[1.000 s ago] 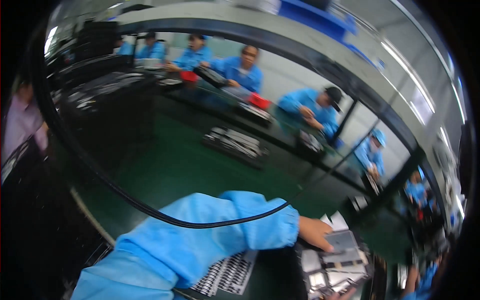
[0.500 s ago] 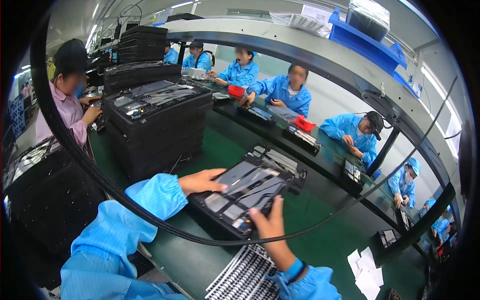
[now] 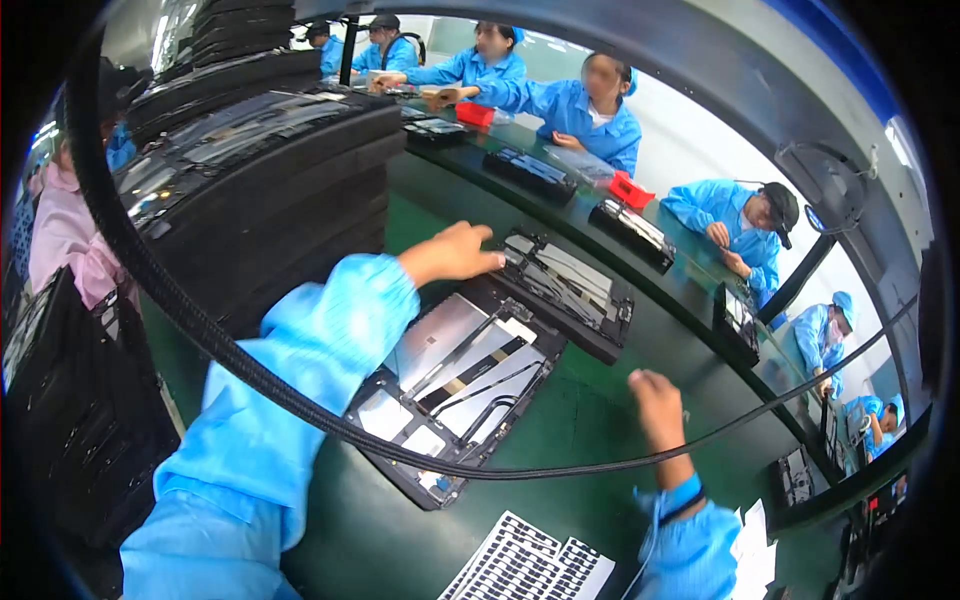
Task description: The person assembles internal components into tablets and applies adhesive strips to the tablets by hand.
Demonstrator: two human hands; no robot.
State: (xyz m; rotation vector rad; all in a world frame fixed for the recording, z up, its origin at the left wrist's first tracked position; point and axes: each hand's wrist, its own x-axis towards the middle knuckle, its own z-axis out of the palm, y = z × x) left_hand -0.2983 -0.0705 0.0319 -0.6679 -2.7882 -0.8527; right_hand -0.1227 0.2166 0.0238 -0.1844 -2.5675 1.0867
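An opened tablet (image 3: pixel 485 365), with silvery plates and dark ribbon cables, lies on the green table in front of me. Just beyond it sits a thick black tray (image 3: pixel 590 325) holding similar flat parts. My left hand (image 3: pixel 452 254) is at the near left corner of that tray, thumb and fingers apart, with the thumb tip at its edge; I cannot tell if it presses on it. Off to the right of the tablet, my right hand (image 3: pixel 660 412) is raised over the table, fingers loosely bent and holding nothing.
Tall stacks of black trays (image 3: pixel 290 200) stand at the left. A black cable (image 3: pixel 560 470) hangs across the view. White label sheets (image 3: pixel 530 560) lie at the near edge, papers (image 3: pixel 753 545) at the right. Across the table, people in blue work beside red bins (image 3: pixel 630 190).
The tablet, held in both hands before, now lies on the table. My left hand has gone forward to the far tray, my right hand away to the right. The view has shifted.
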